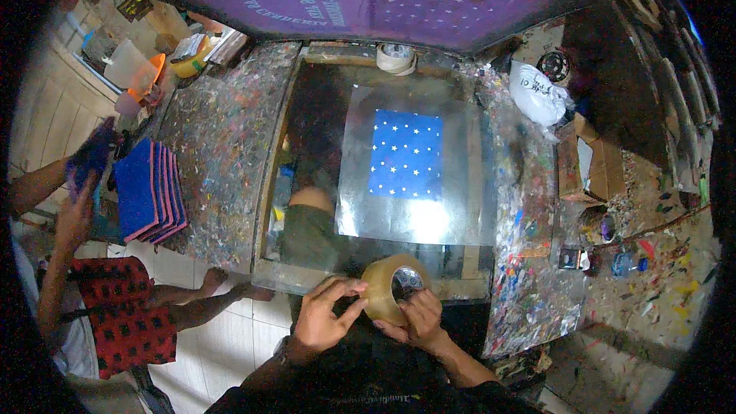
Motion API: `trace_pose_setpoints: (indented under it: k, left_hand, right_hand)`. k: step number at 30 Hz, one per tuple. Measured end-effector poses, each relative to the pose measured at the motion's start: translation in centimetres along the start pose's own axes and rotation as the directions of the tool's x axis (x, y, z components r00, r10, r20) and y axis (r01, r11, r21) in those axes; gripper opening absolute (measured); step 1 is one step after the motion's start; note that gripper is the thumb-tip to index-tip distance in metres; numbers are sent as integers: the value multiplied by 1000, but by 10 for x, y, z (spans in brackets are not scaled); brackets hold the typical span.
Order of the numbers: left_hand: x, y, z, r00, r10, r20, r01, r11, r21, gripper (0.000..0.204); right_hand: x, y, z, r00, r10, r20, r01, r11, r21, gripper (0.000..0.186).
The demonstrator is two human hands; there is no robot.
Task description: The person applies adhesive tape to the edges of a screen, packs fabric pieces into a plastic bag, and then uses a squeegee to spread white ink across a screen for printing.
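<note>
A wide roll of clear, yellowish packing tape (pixel 377 291) is held up at the near edge of the table. My right hand (pixel 419 318) grips it, with fingers in the core and the thumb along the lower rim. My left hand (pixel 326 316) is closed, its thumb and forefinger bent against the roll's left side; whether a loose tape end lies between them is too small to see. Beyond the roll, a blue rectangle with white stars (pixel 406 155) lies with a clear sheet (pixel 354 184) on the glass panel (pixel 314 100).
A purple printing screen (pixel 368 0) is tilted up at the back, with a roll of white tape (pixel 395 60) below it. Blue pieces with pink edges (pixel 146 192) are stacked on the left. A co-worker's hands (pixel 80 192) are beside them. A carton (pixel 586 161) and white bag (pixel 539 96) stand right.
</note>
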State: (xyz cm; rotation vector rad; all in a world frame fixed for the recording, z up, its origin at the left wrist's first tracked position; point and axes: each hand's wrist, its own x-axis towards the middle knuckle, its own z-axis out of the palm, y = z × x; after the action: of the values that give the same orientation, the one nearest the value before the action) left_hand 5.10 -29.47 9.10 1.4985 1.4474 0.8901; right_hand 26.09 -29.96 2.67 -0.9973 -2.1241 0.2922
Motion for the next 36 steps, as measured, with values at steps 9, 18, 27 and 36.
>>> trace_pose_setpoints:
  k: [9, 18, 27, 36]
  left_hand:
    - [10, 9, -3, 939, 336, -78, -300, 907, 294, 8]
    - [-17, 63, -73, 787, 614, -54, -616, 788, -9, 14]
    - [-26, 94, -49, 602, 376, -704, -790, 405, -460, 13]
    - [-38, 75, -71, 595, 511, -620, -804, 383, -455, 16]
  right_hand:
    - [16, -15, -18, 931, 282, 231, -350, 868, 352, 43]
    - [89, -30, -96, 776, 382, 502, -434, 901, -16, 64]
    - [133, -118, -202, 955, -266, 131, 297, 876, -379, 59]
    - [99, -57, -136, 965, -97, 243, 167, 944, -285, 56]
